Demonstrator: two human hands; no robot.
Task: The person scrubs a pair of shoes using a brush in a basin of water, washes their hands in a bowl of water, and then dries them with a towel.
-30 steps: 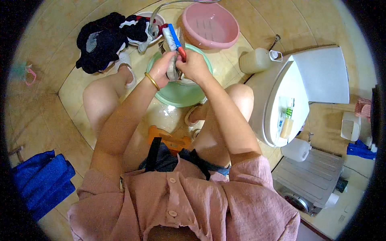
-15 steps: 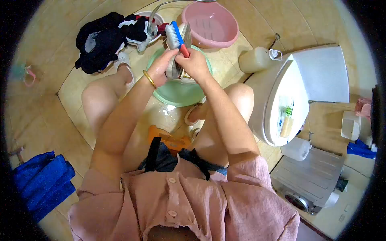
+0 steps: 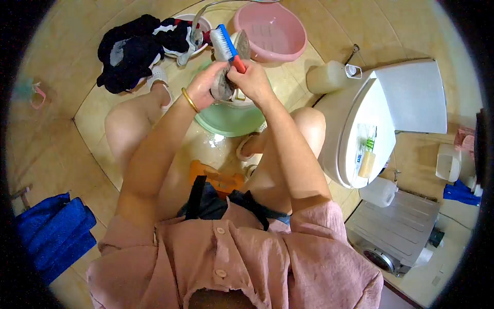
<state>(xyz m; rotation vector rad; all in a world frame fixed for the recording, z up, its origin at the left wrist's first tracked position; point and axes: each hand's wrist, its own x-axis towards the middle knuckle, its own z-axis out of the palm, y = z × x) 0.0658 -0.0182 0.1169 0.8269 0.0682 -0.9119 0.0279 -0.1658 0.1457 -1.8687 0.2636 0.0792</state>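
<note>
My right hand [image 3: 250, 80] is closed round the red end of a scrubbing brush [image 3: 225, 44], whose blue back and white bristles point up and away from me. My left hand [image 3: 207, 86], with a gold bangle at the wrist, grips a light shoe with a grey, dirty-looking sole [image 3: 223, 88]. The shoe's far end shows behind the brush; its middle is covered by my hands. Both hands are close together over a green basin [image 3: 226, 123]. Whether the right hand also touches the shoe is hard to see.
Dark clothes [image 3: 128, 56] lie at the far left, beside a white basin [image 3: 205, 26]. A pink basin [image 3: 272, 31] stands behind the green one. To the right are a large jug [image 3: 325, 78] and a toilet [image 3: 355, 129]. An orange stool [image 3: 221, 177] is beneath me.
The shoe and brush have shifted slightly, with the shoe's far end a little further right. Both hands keep their hold.
</note>
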